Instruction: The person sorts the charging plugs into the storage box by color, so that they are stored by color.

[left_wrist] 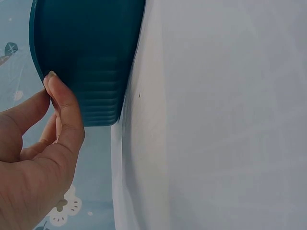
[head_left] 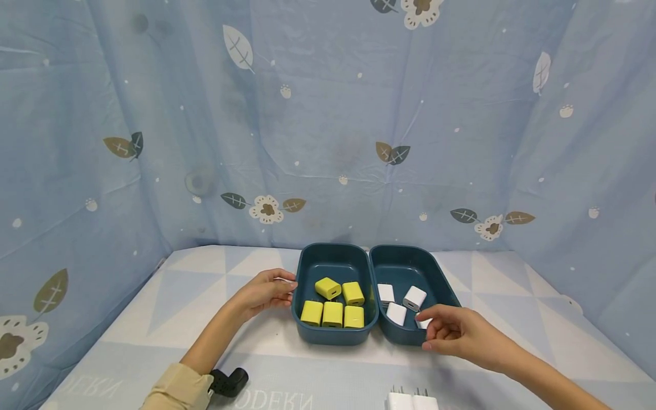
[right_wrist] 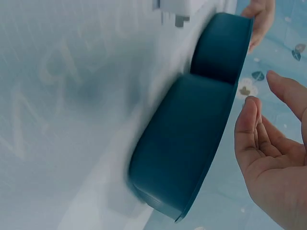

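My left hand (head_left: 266,291) is at the left side of a dark blue bin (head_left: 335,337), thumb and index finger pinching its rim; the left wrist view shows this hand (left_wrist: 45,153) on the bin wall (left_wrist: 91,62). Several yellow plug adapters (head_left: 332,314) lie in that bin. Beside it stands a second blue bin (head_left: 397,250) with several white plug adapters (head_left: 414,297). Over its front right corner hangs my right hand (head_left: 456,336), partly hiding one white adapter. In the right wrist view this hand (right_wrist: 273,148) has its thumb apart from its bent fingers, nothing between them.
At the table's front edge are two white plug adapters (head_left: 412,401), prongs up. A black device (head_left: 229,382) is at the left wrist by the sleeve. Blue patterned cloth (head_left: 328,142) hangs behind and beside the light patterned table (head_left: 287,370).
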Demonstrator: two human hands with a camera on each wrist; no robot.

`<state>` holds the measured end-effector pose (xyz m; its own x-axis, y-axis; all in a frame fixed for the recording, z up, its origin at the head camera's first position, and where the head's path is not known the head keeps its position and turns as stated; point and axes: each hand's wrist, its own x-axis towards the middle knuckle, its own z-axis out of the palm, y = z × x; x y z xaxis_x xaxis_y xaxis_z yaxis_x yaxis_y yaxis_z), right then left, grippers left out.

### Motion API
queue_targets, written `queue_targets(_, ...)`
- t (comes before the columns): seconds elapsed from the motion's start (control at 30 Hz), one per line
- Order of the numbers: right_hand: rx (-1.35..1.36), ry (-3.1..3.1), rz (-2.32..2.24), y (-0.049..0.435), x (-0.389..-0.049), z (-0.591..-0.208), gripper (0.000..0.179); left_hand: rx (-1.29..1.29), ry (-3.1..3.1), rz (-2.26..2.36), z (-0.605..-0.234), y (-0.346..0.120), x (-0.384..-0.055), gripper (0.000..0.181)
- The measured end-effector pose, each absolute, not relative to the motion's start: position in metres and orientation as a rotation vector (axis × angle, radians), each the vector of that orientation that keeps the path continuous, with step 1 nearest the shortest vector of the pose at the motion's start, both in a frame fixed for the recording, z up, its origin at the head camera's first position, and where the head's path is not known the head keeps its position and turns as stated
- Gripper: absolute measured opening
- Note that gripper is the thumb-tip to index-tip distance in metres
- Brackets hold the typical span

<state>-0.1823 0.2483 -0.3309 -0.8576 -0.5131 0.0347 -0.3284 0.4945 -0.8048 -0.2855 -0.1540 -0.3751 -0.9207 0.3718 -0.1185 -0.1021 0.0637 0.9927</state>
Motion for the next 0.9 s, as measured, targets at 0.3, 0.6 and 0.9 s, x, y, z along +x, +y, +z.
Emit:
queue_targets(0.3, -0.687, 2.483, -1.262, 0.246, -0.162, -0.334, 0.046, 0.265, 2.002, 1.922, -0.374, -0.154, -0.285, 0.033)
queue_targets(0.6, -0.669, 2.401, -1.239, 0.248, -0.146, -0.346, 0.038, 0.261, 1.998, 1.925, -0.374, -0.154, -0.285, 0.033)
queue_targets(0.9, -0.627, 2.258, -1.287, 0.256, -0.134, -0.366, 0.039, 0.258, 2.001, 1.926, -0.376, -0.154, -0.286, 0.033)
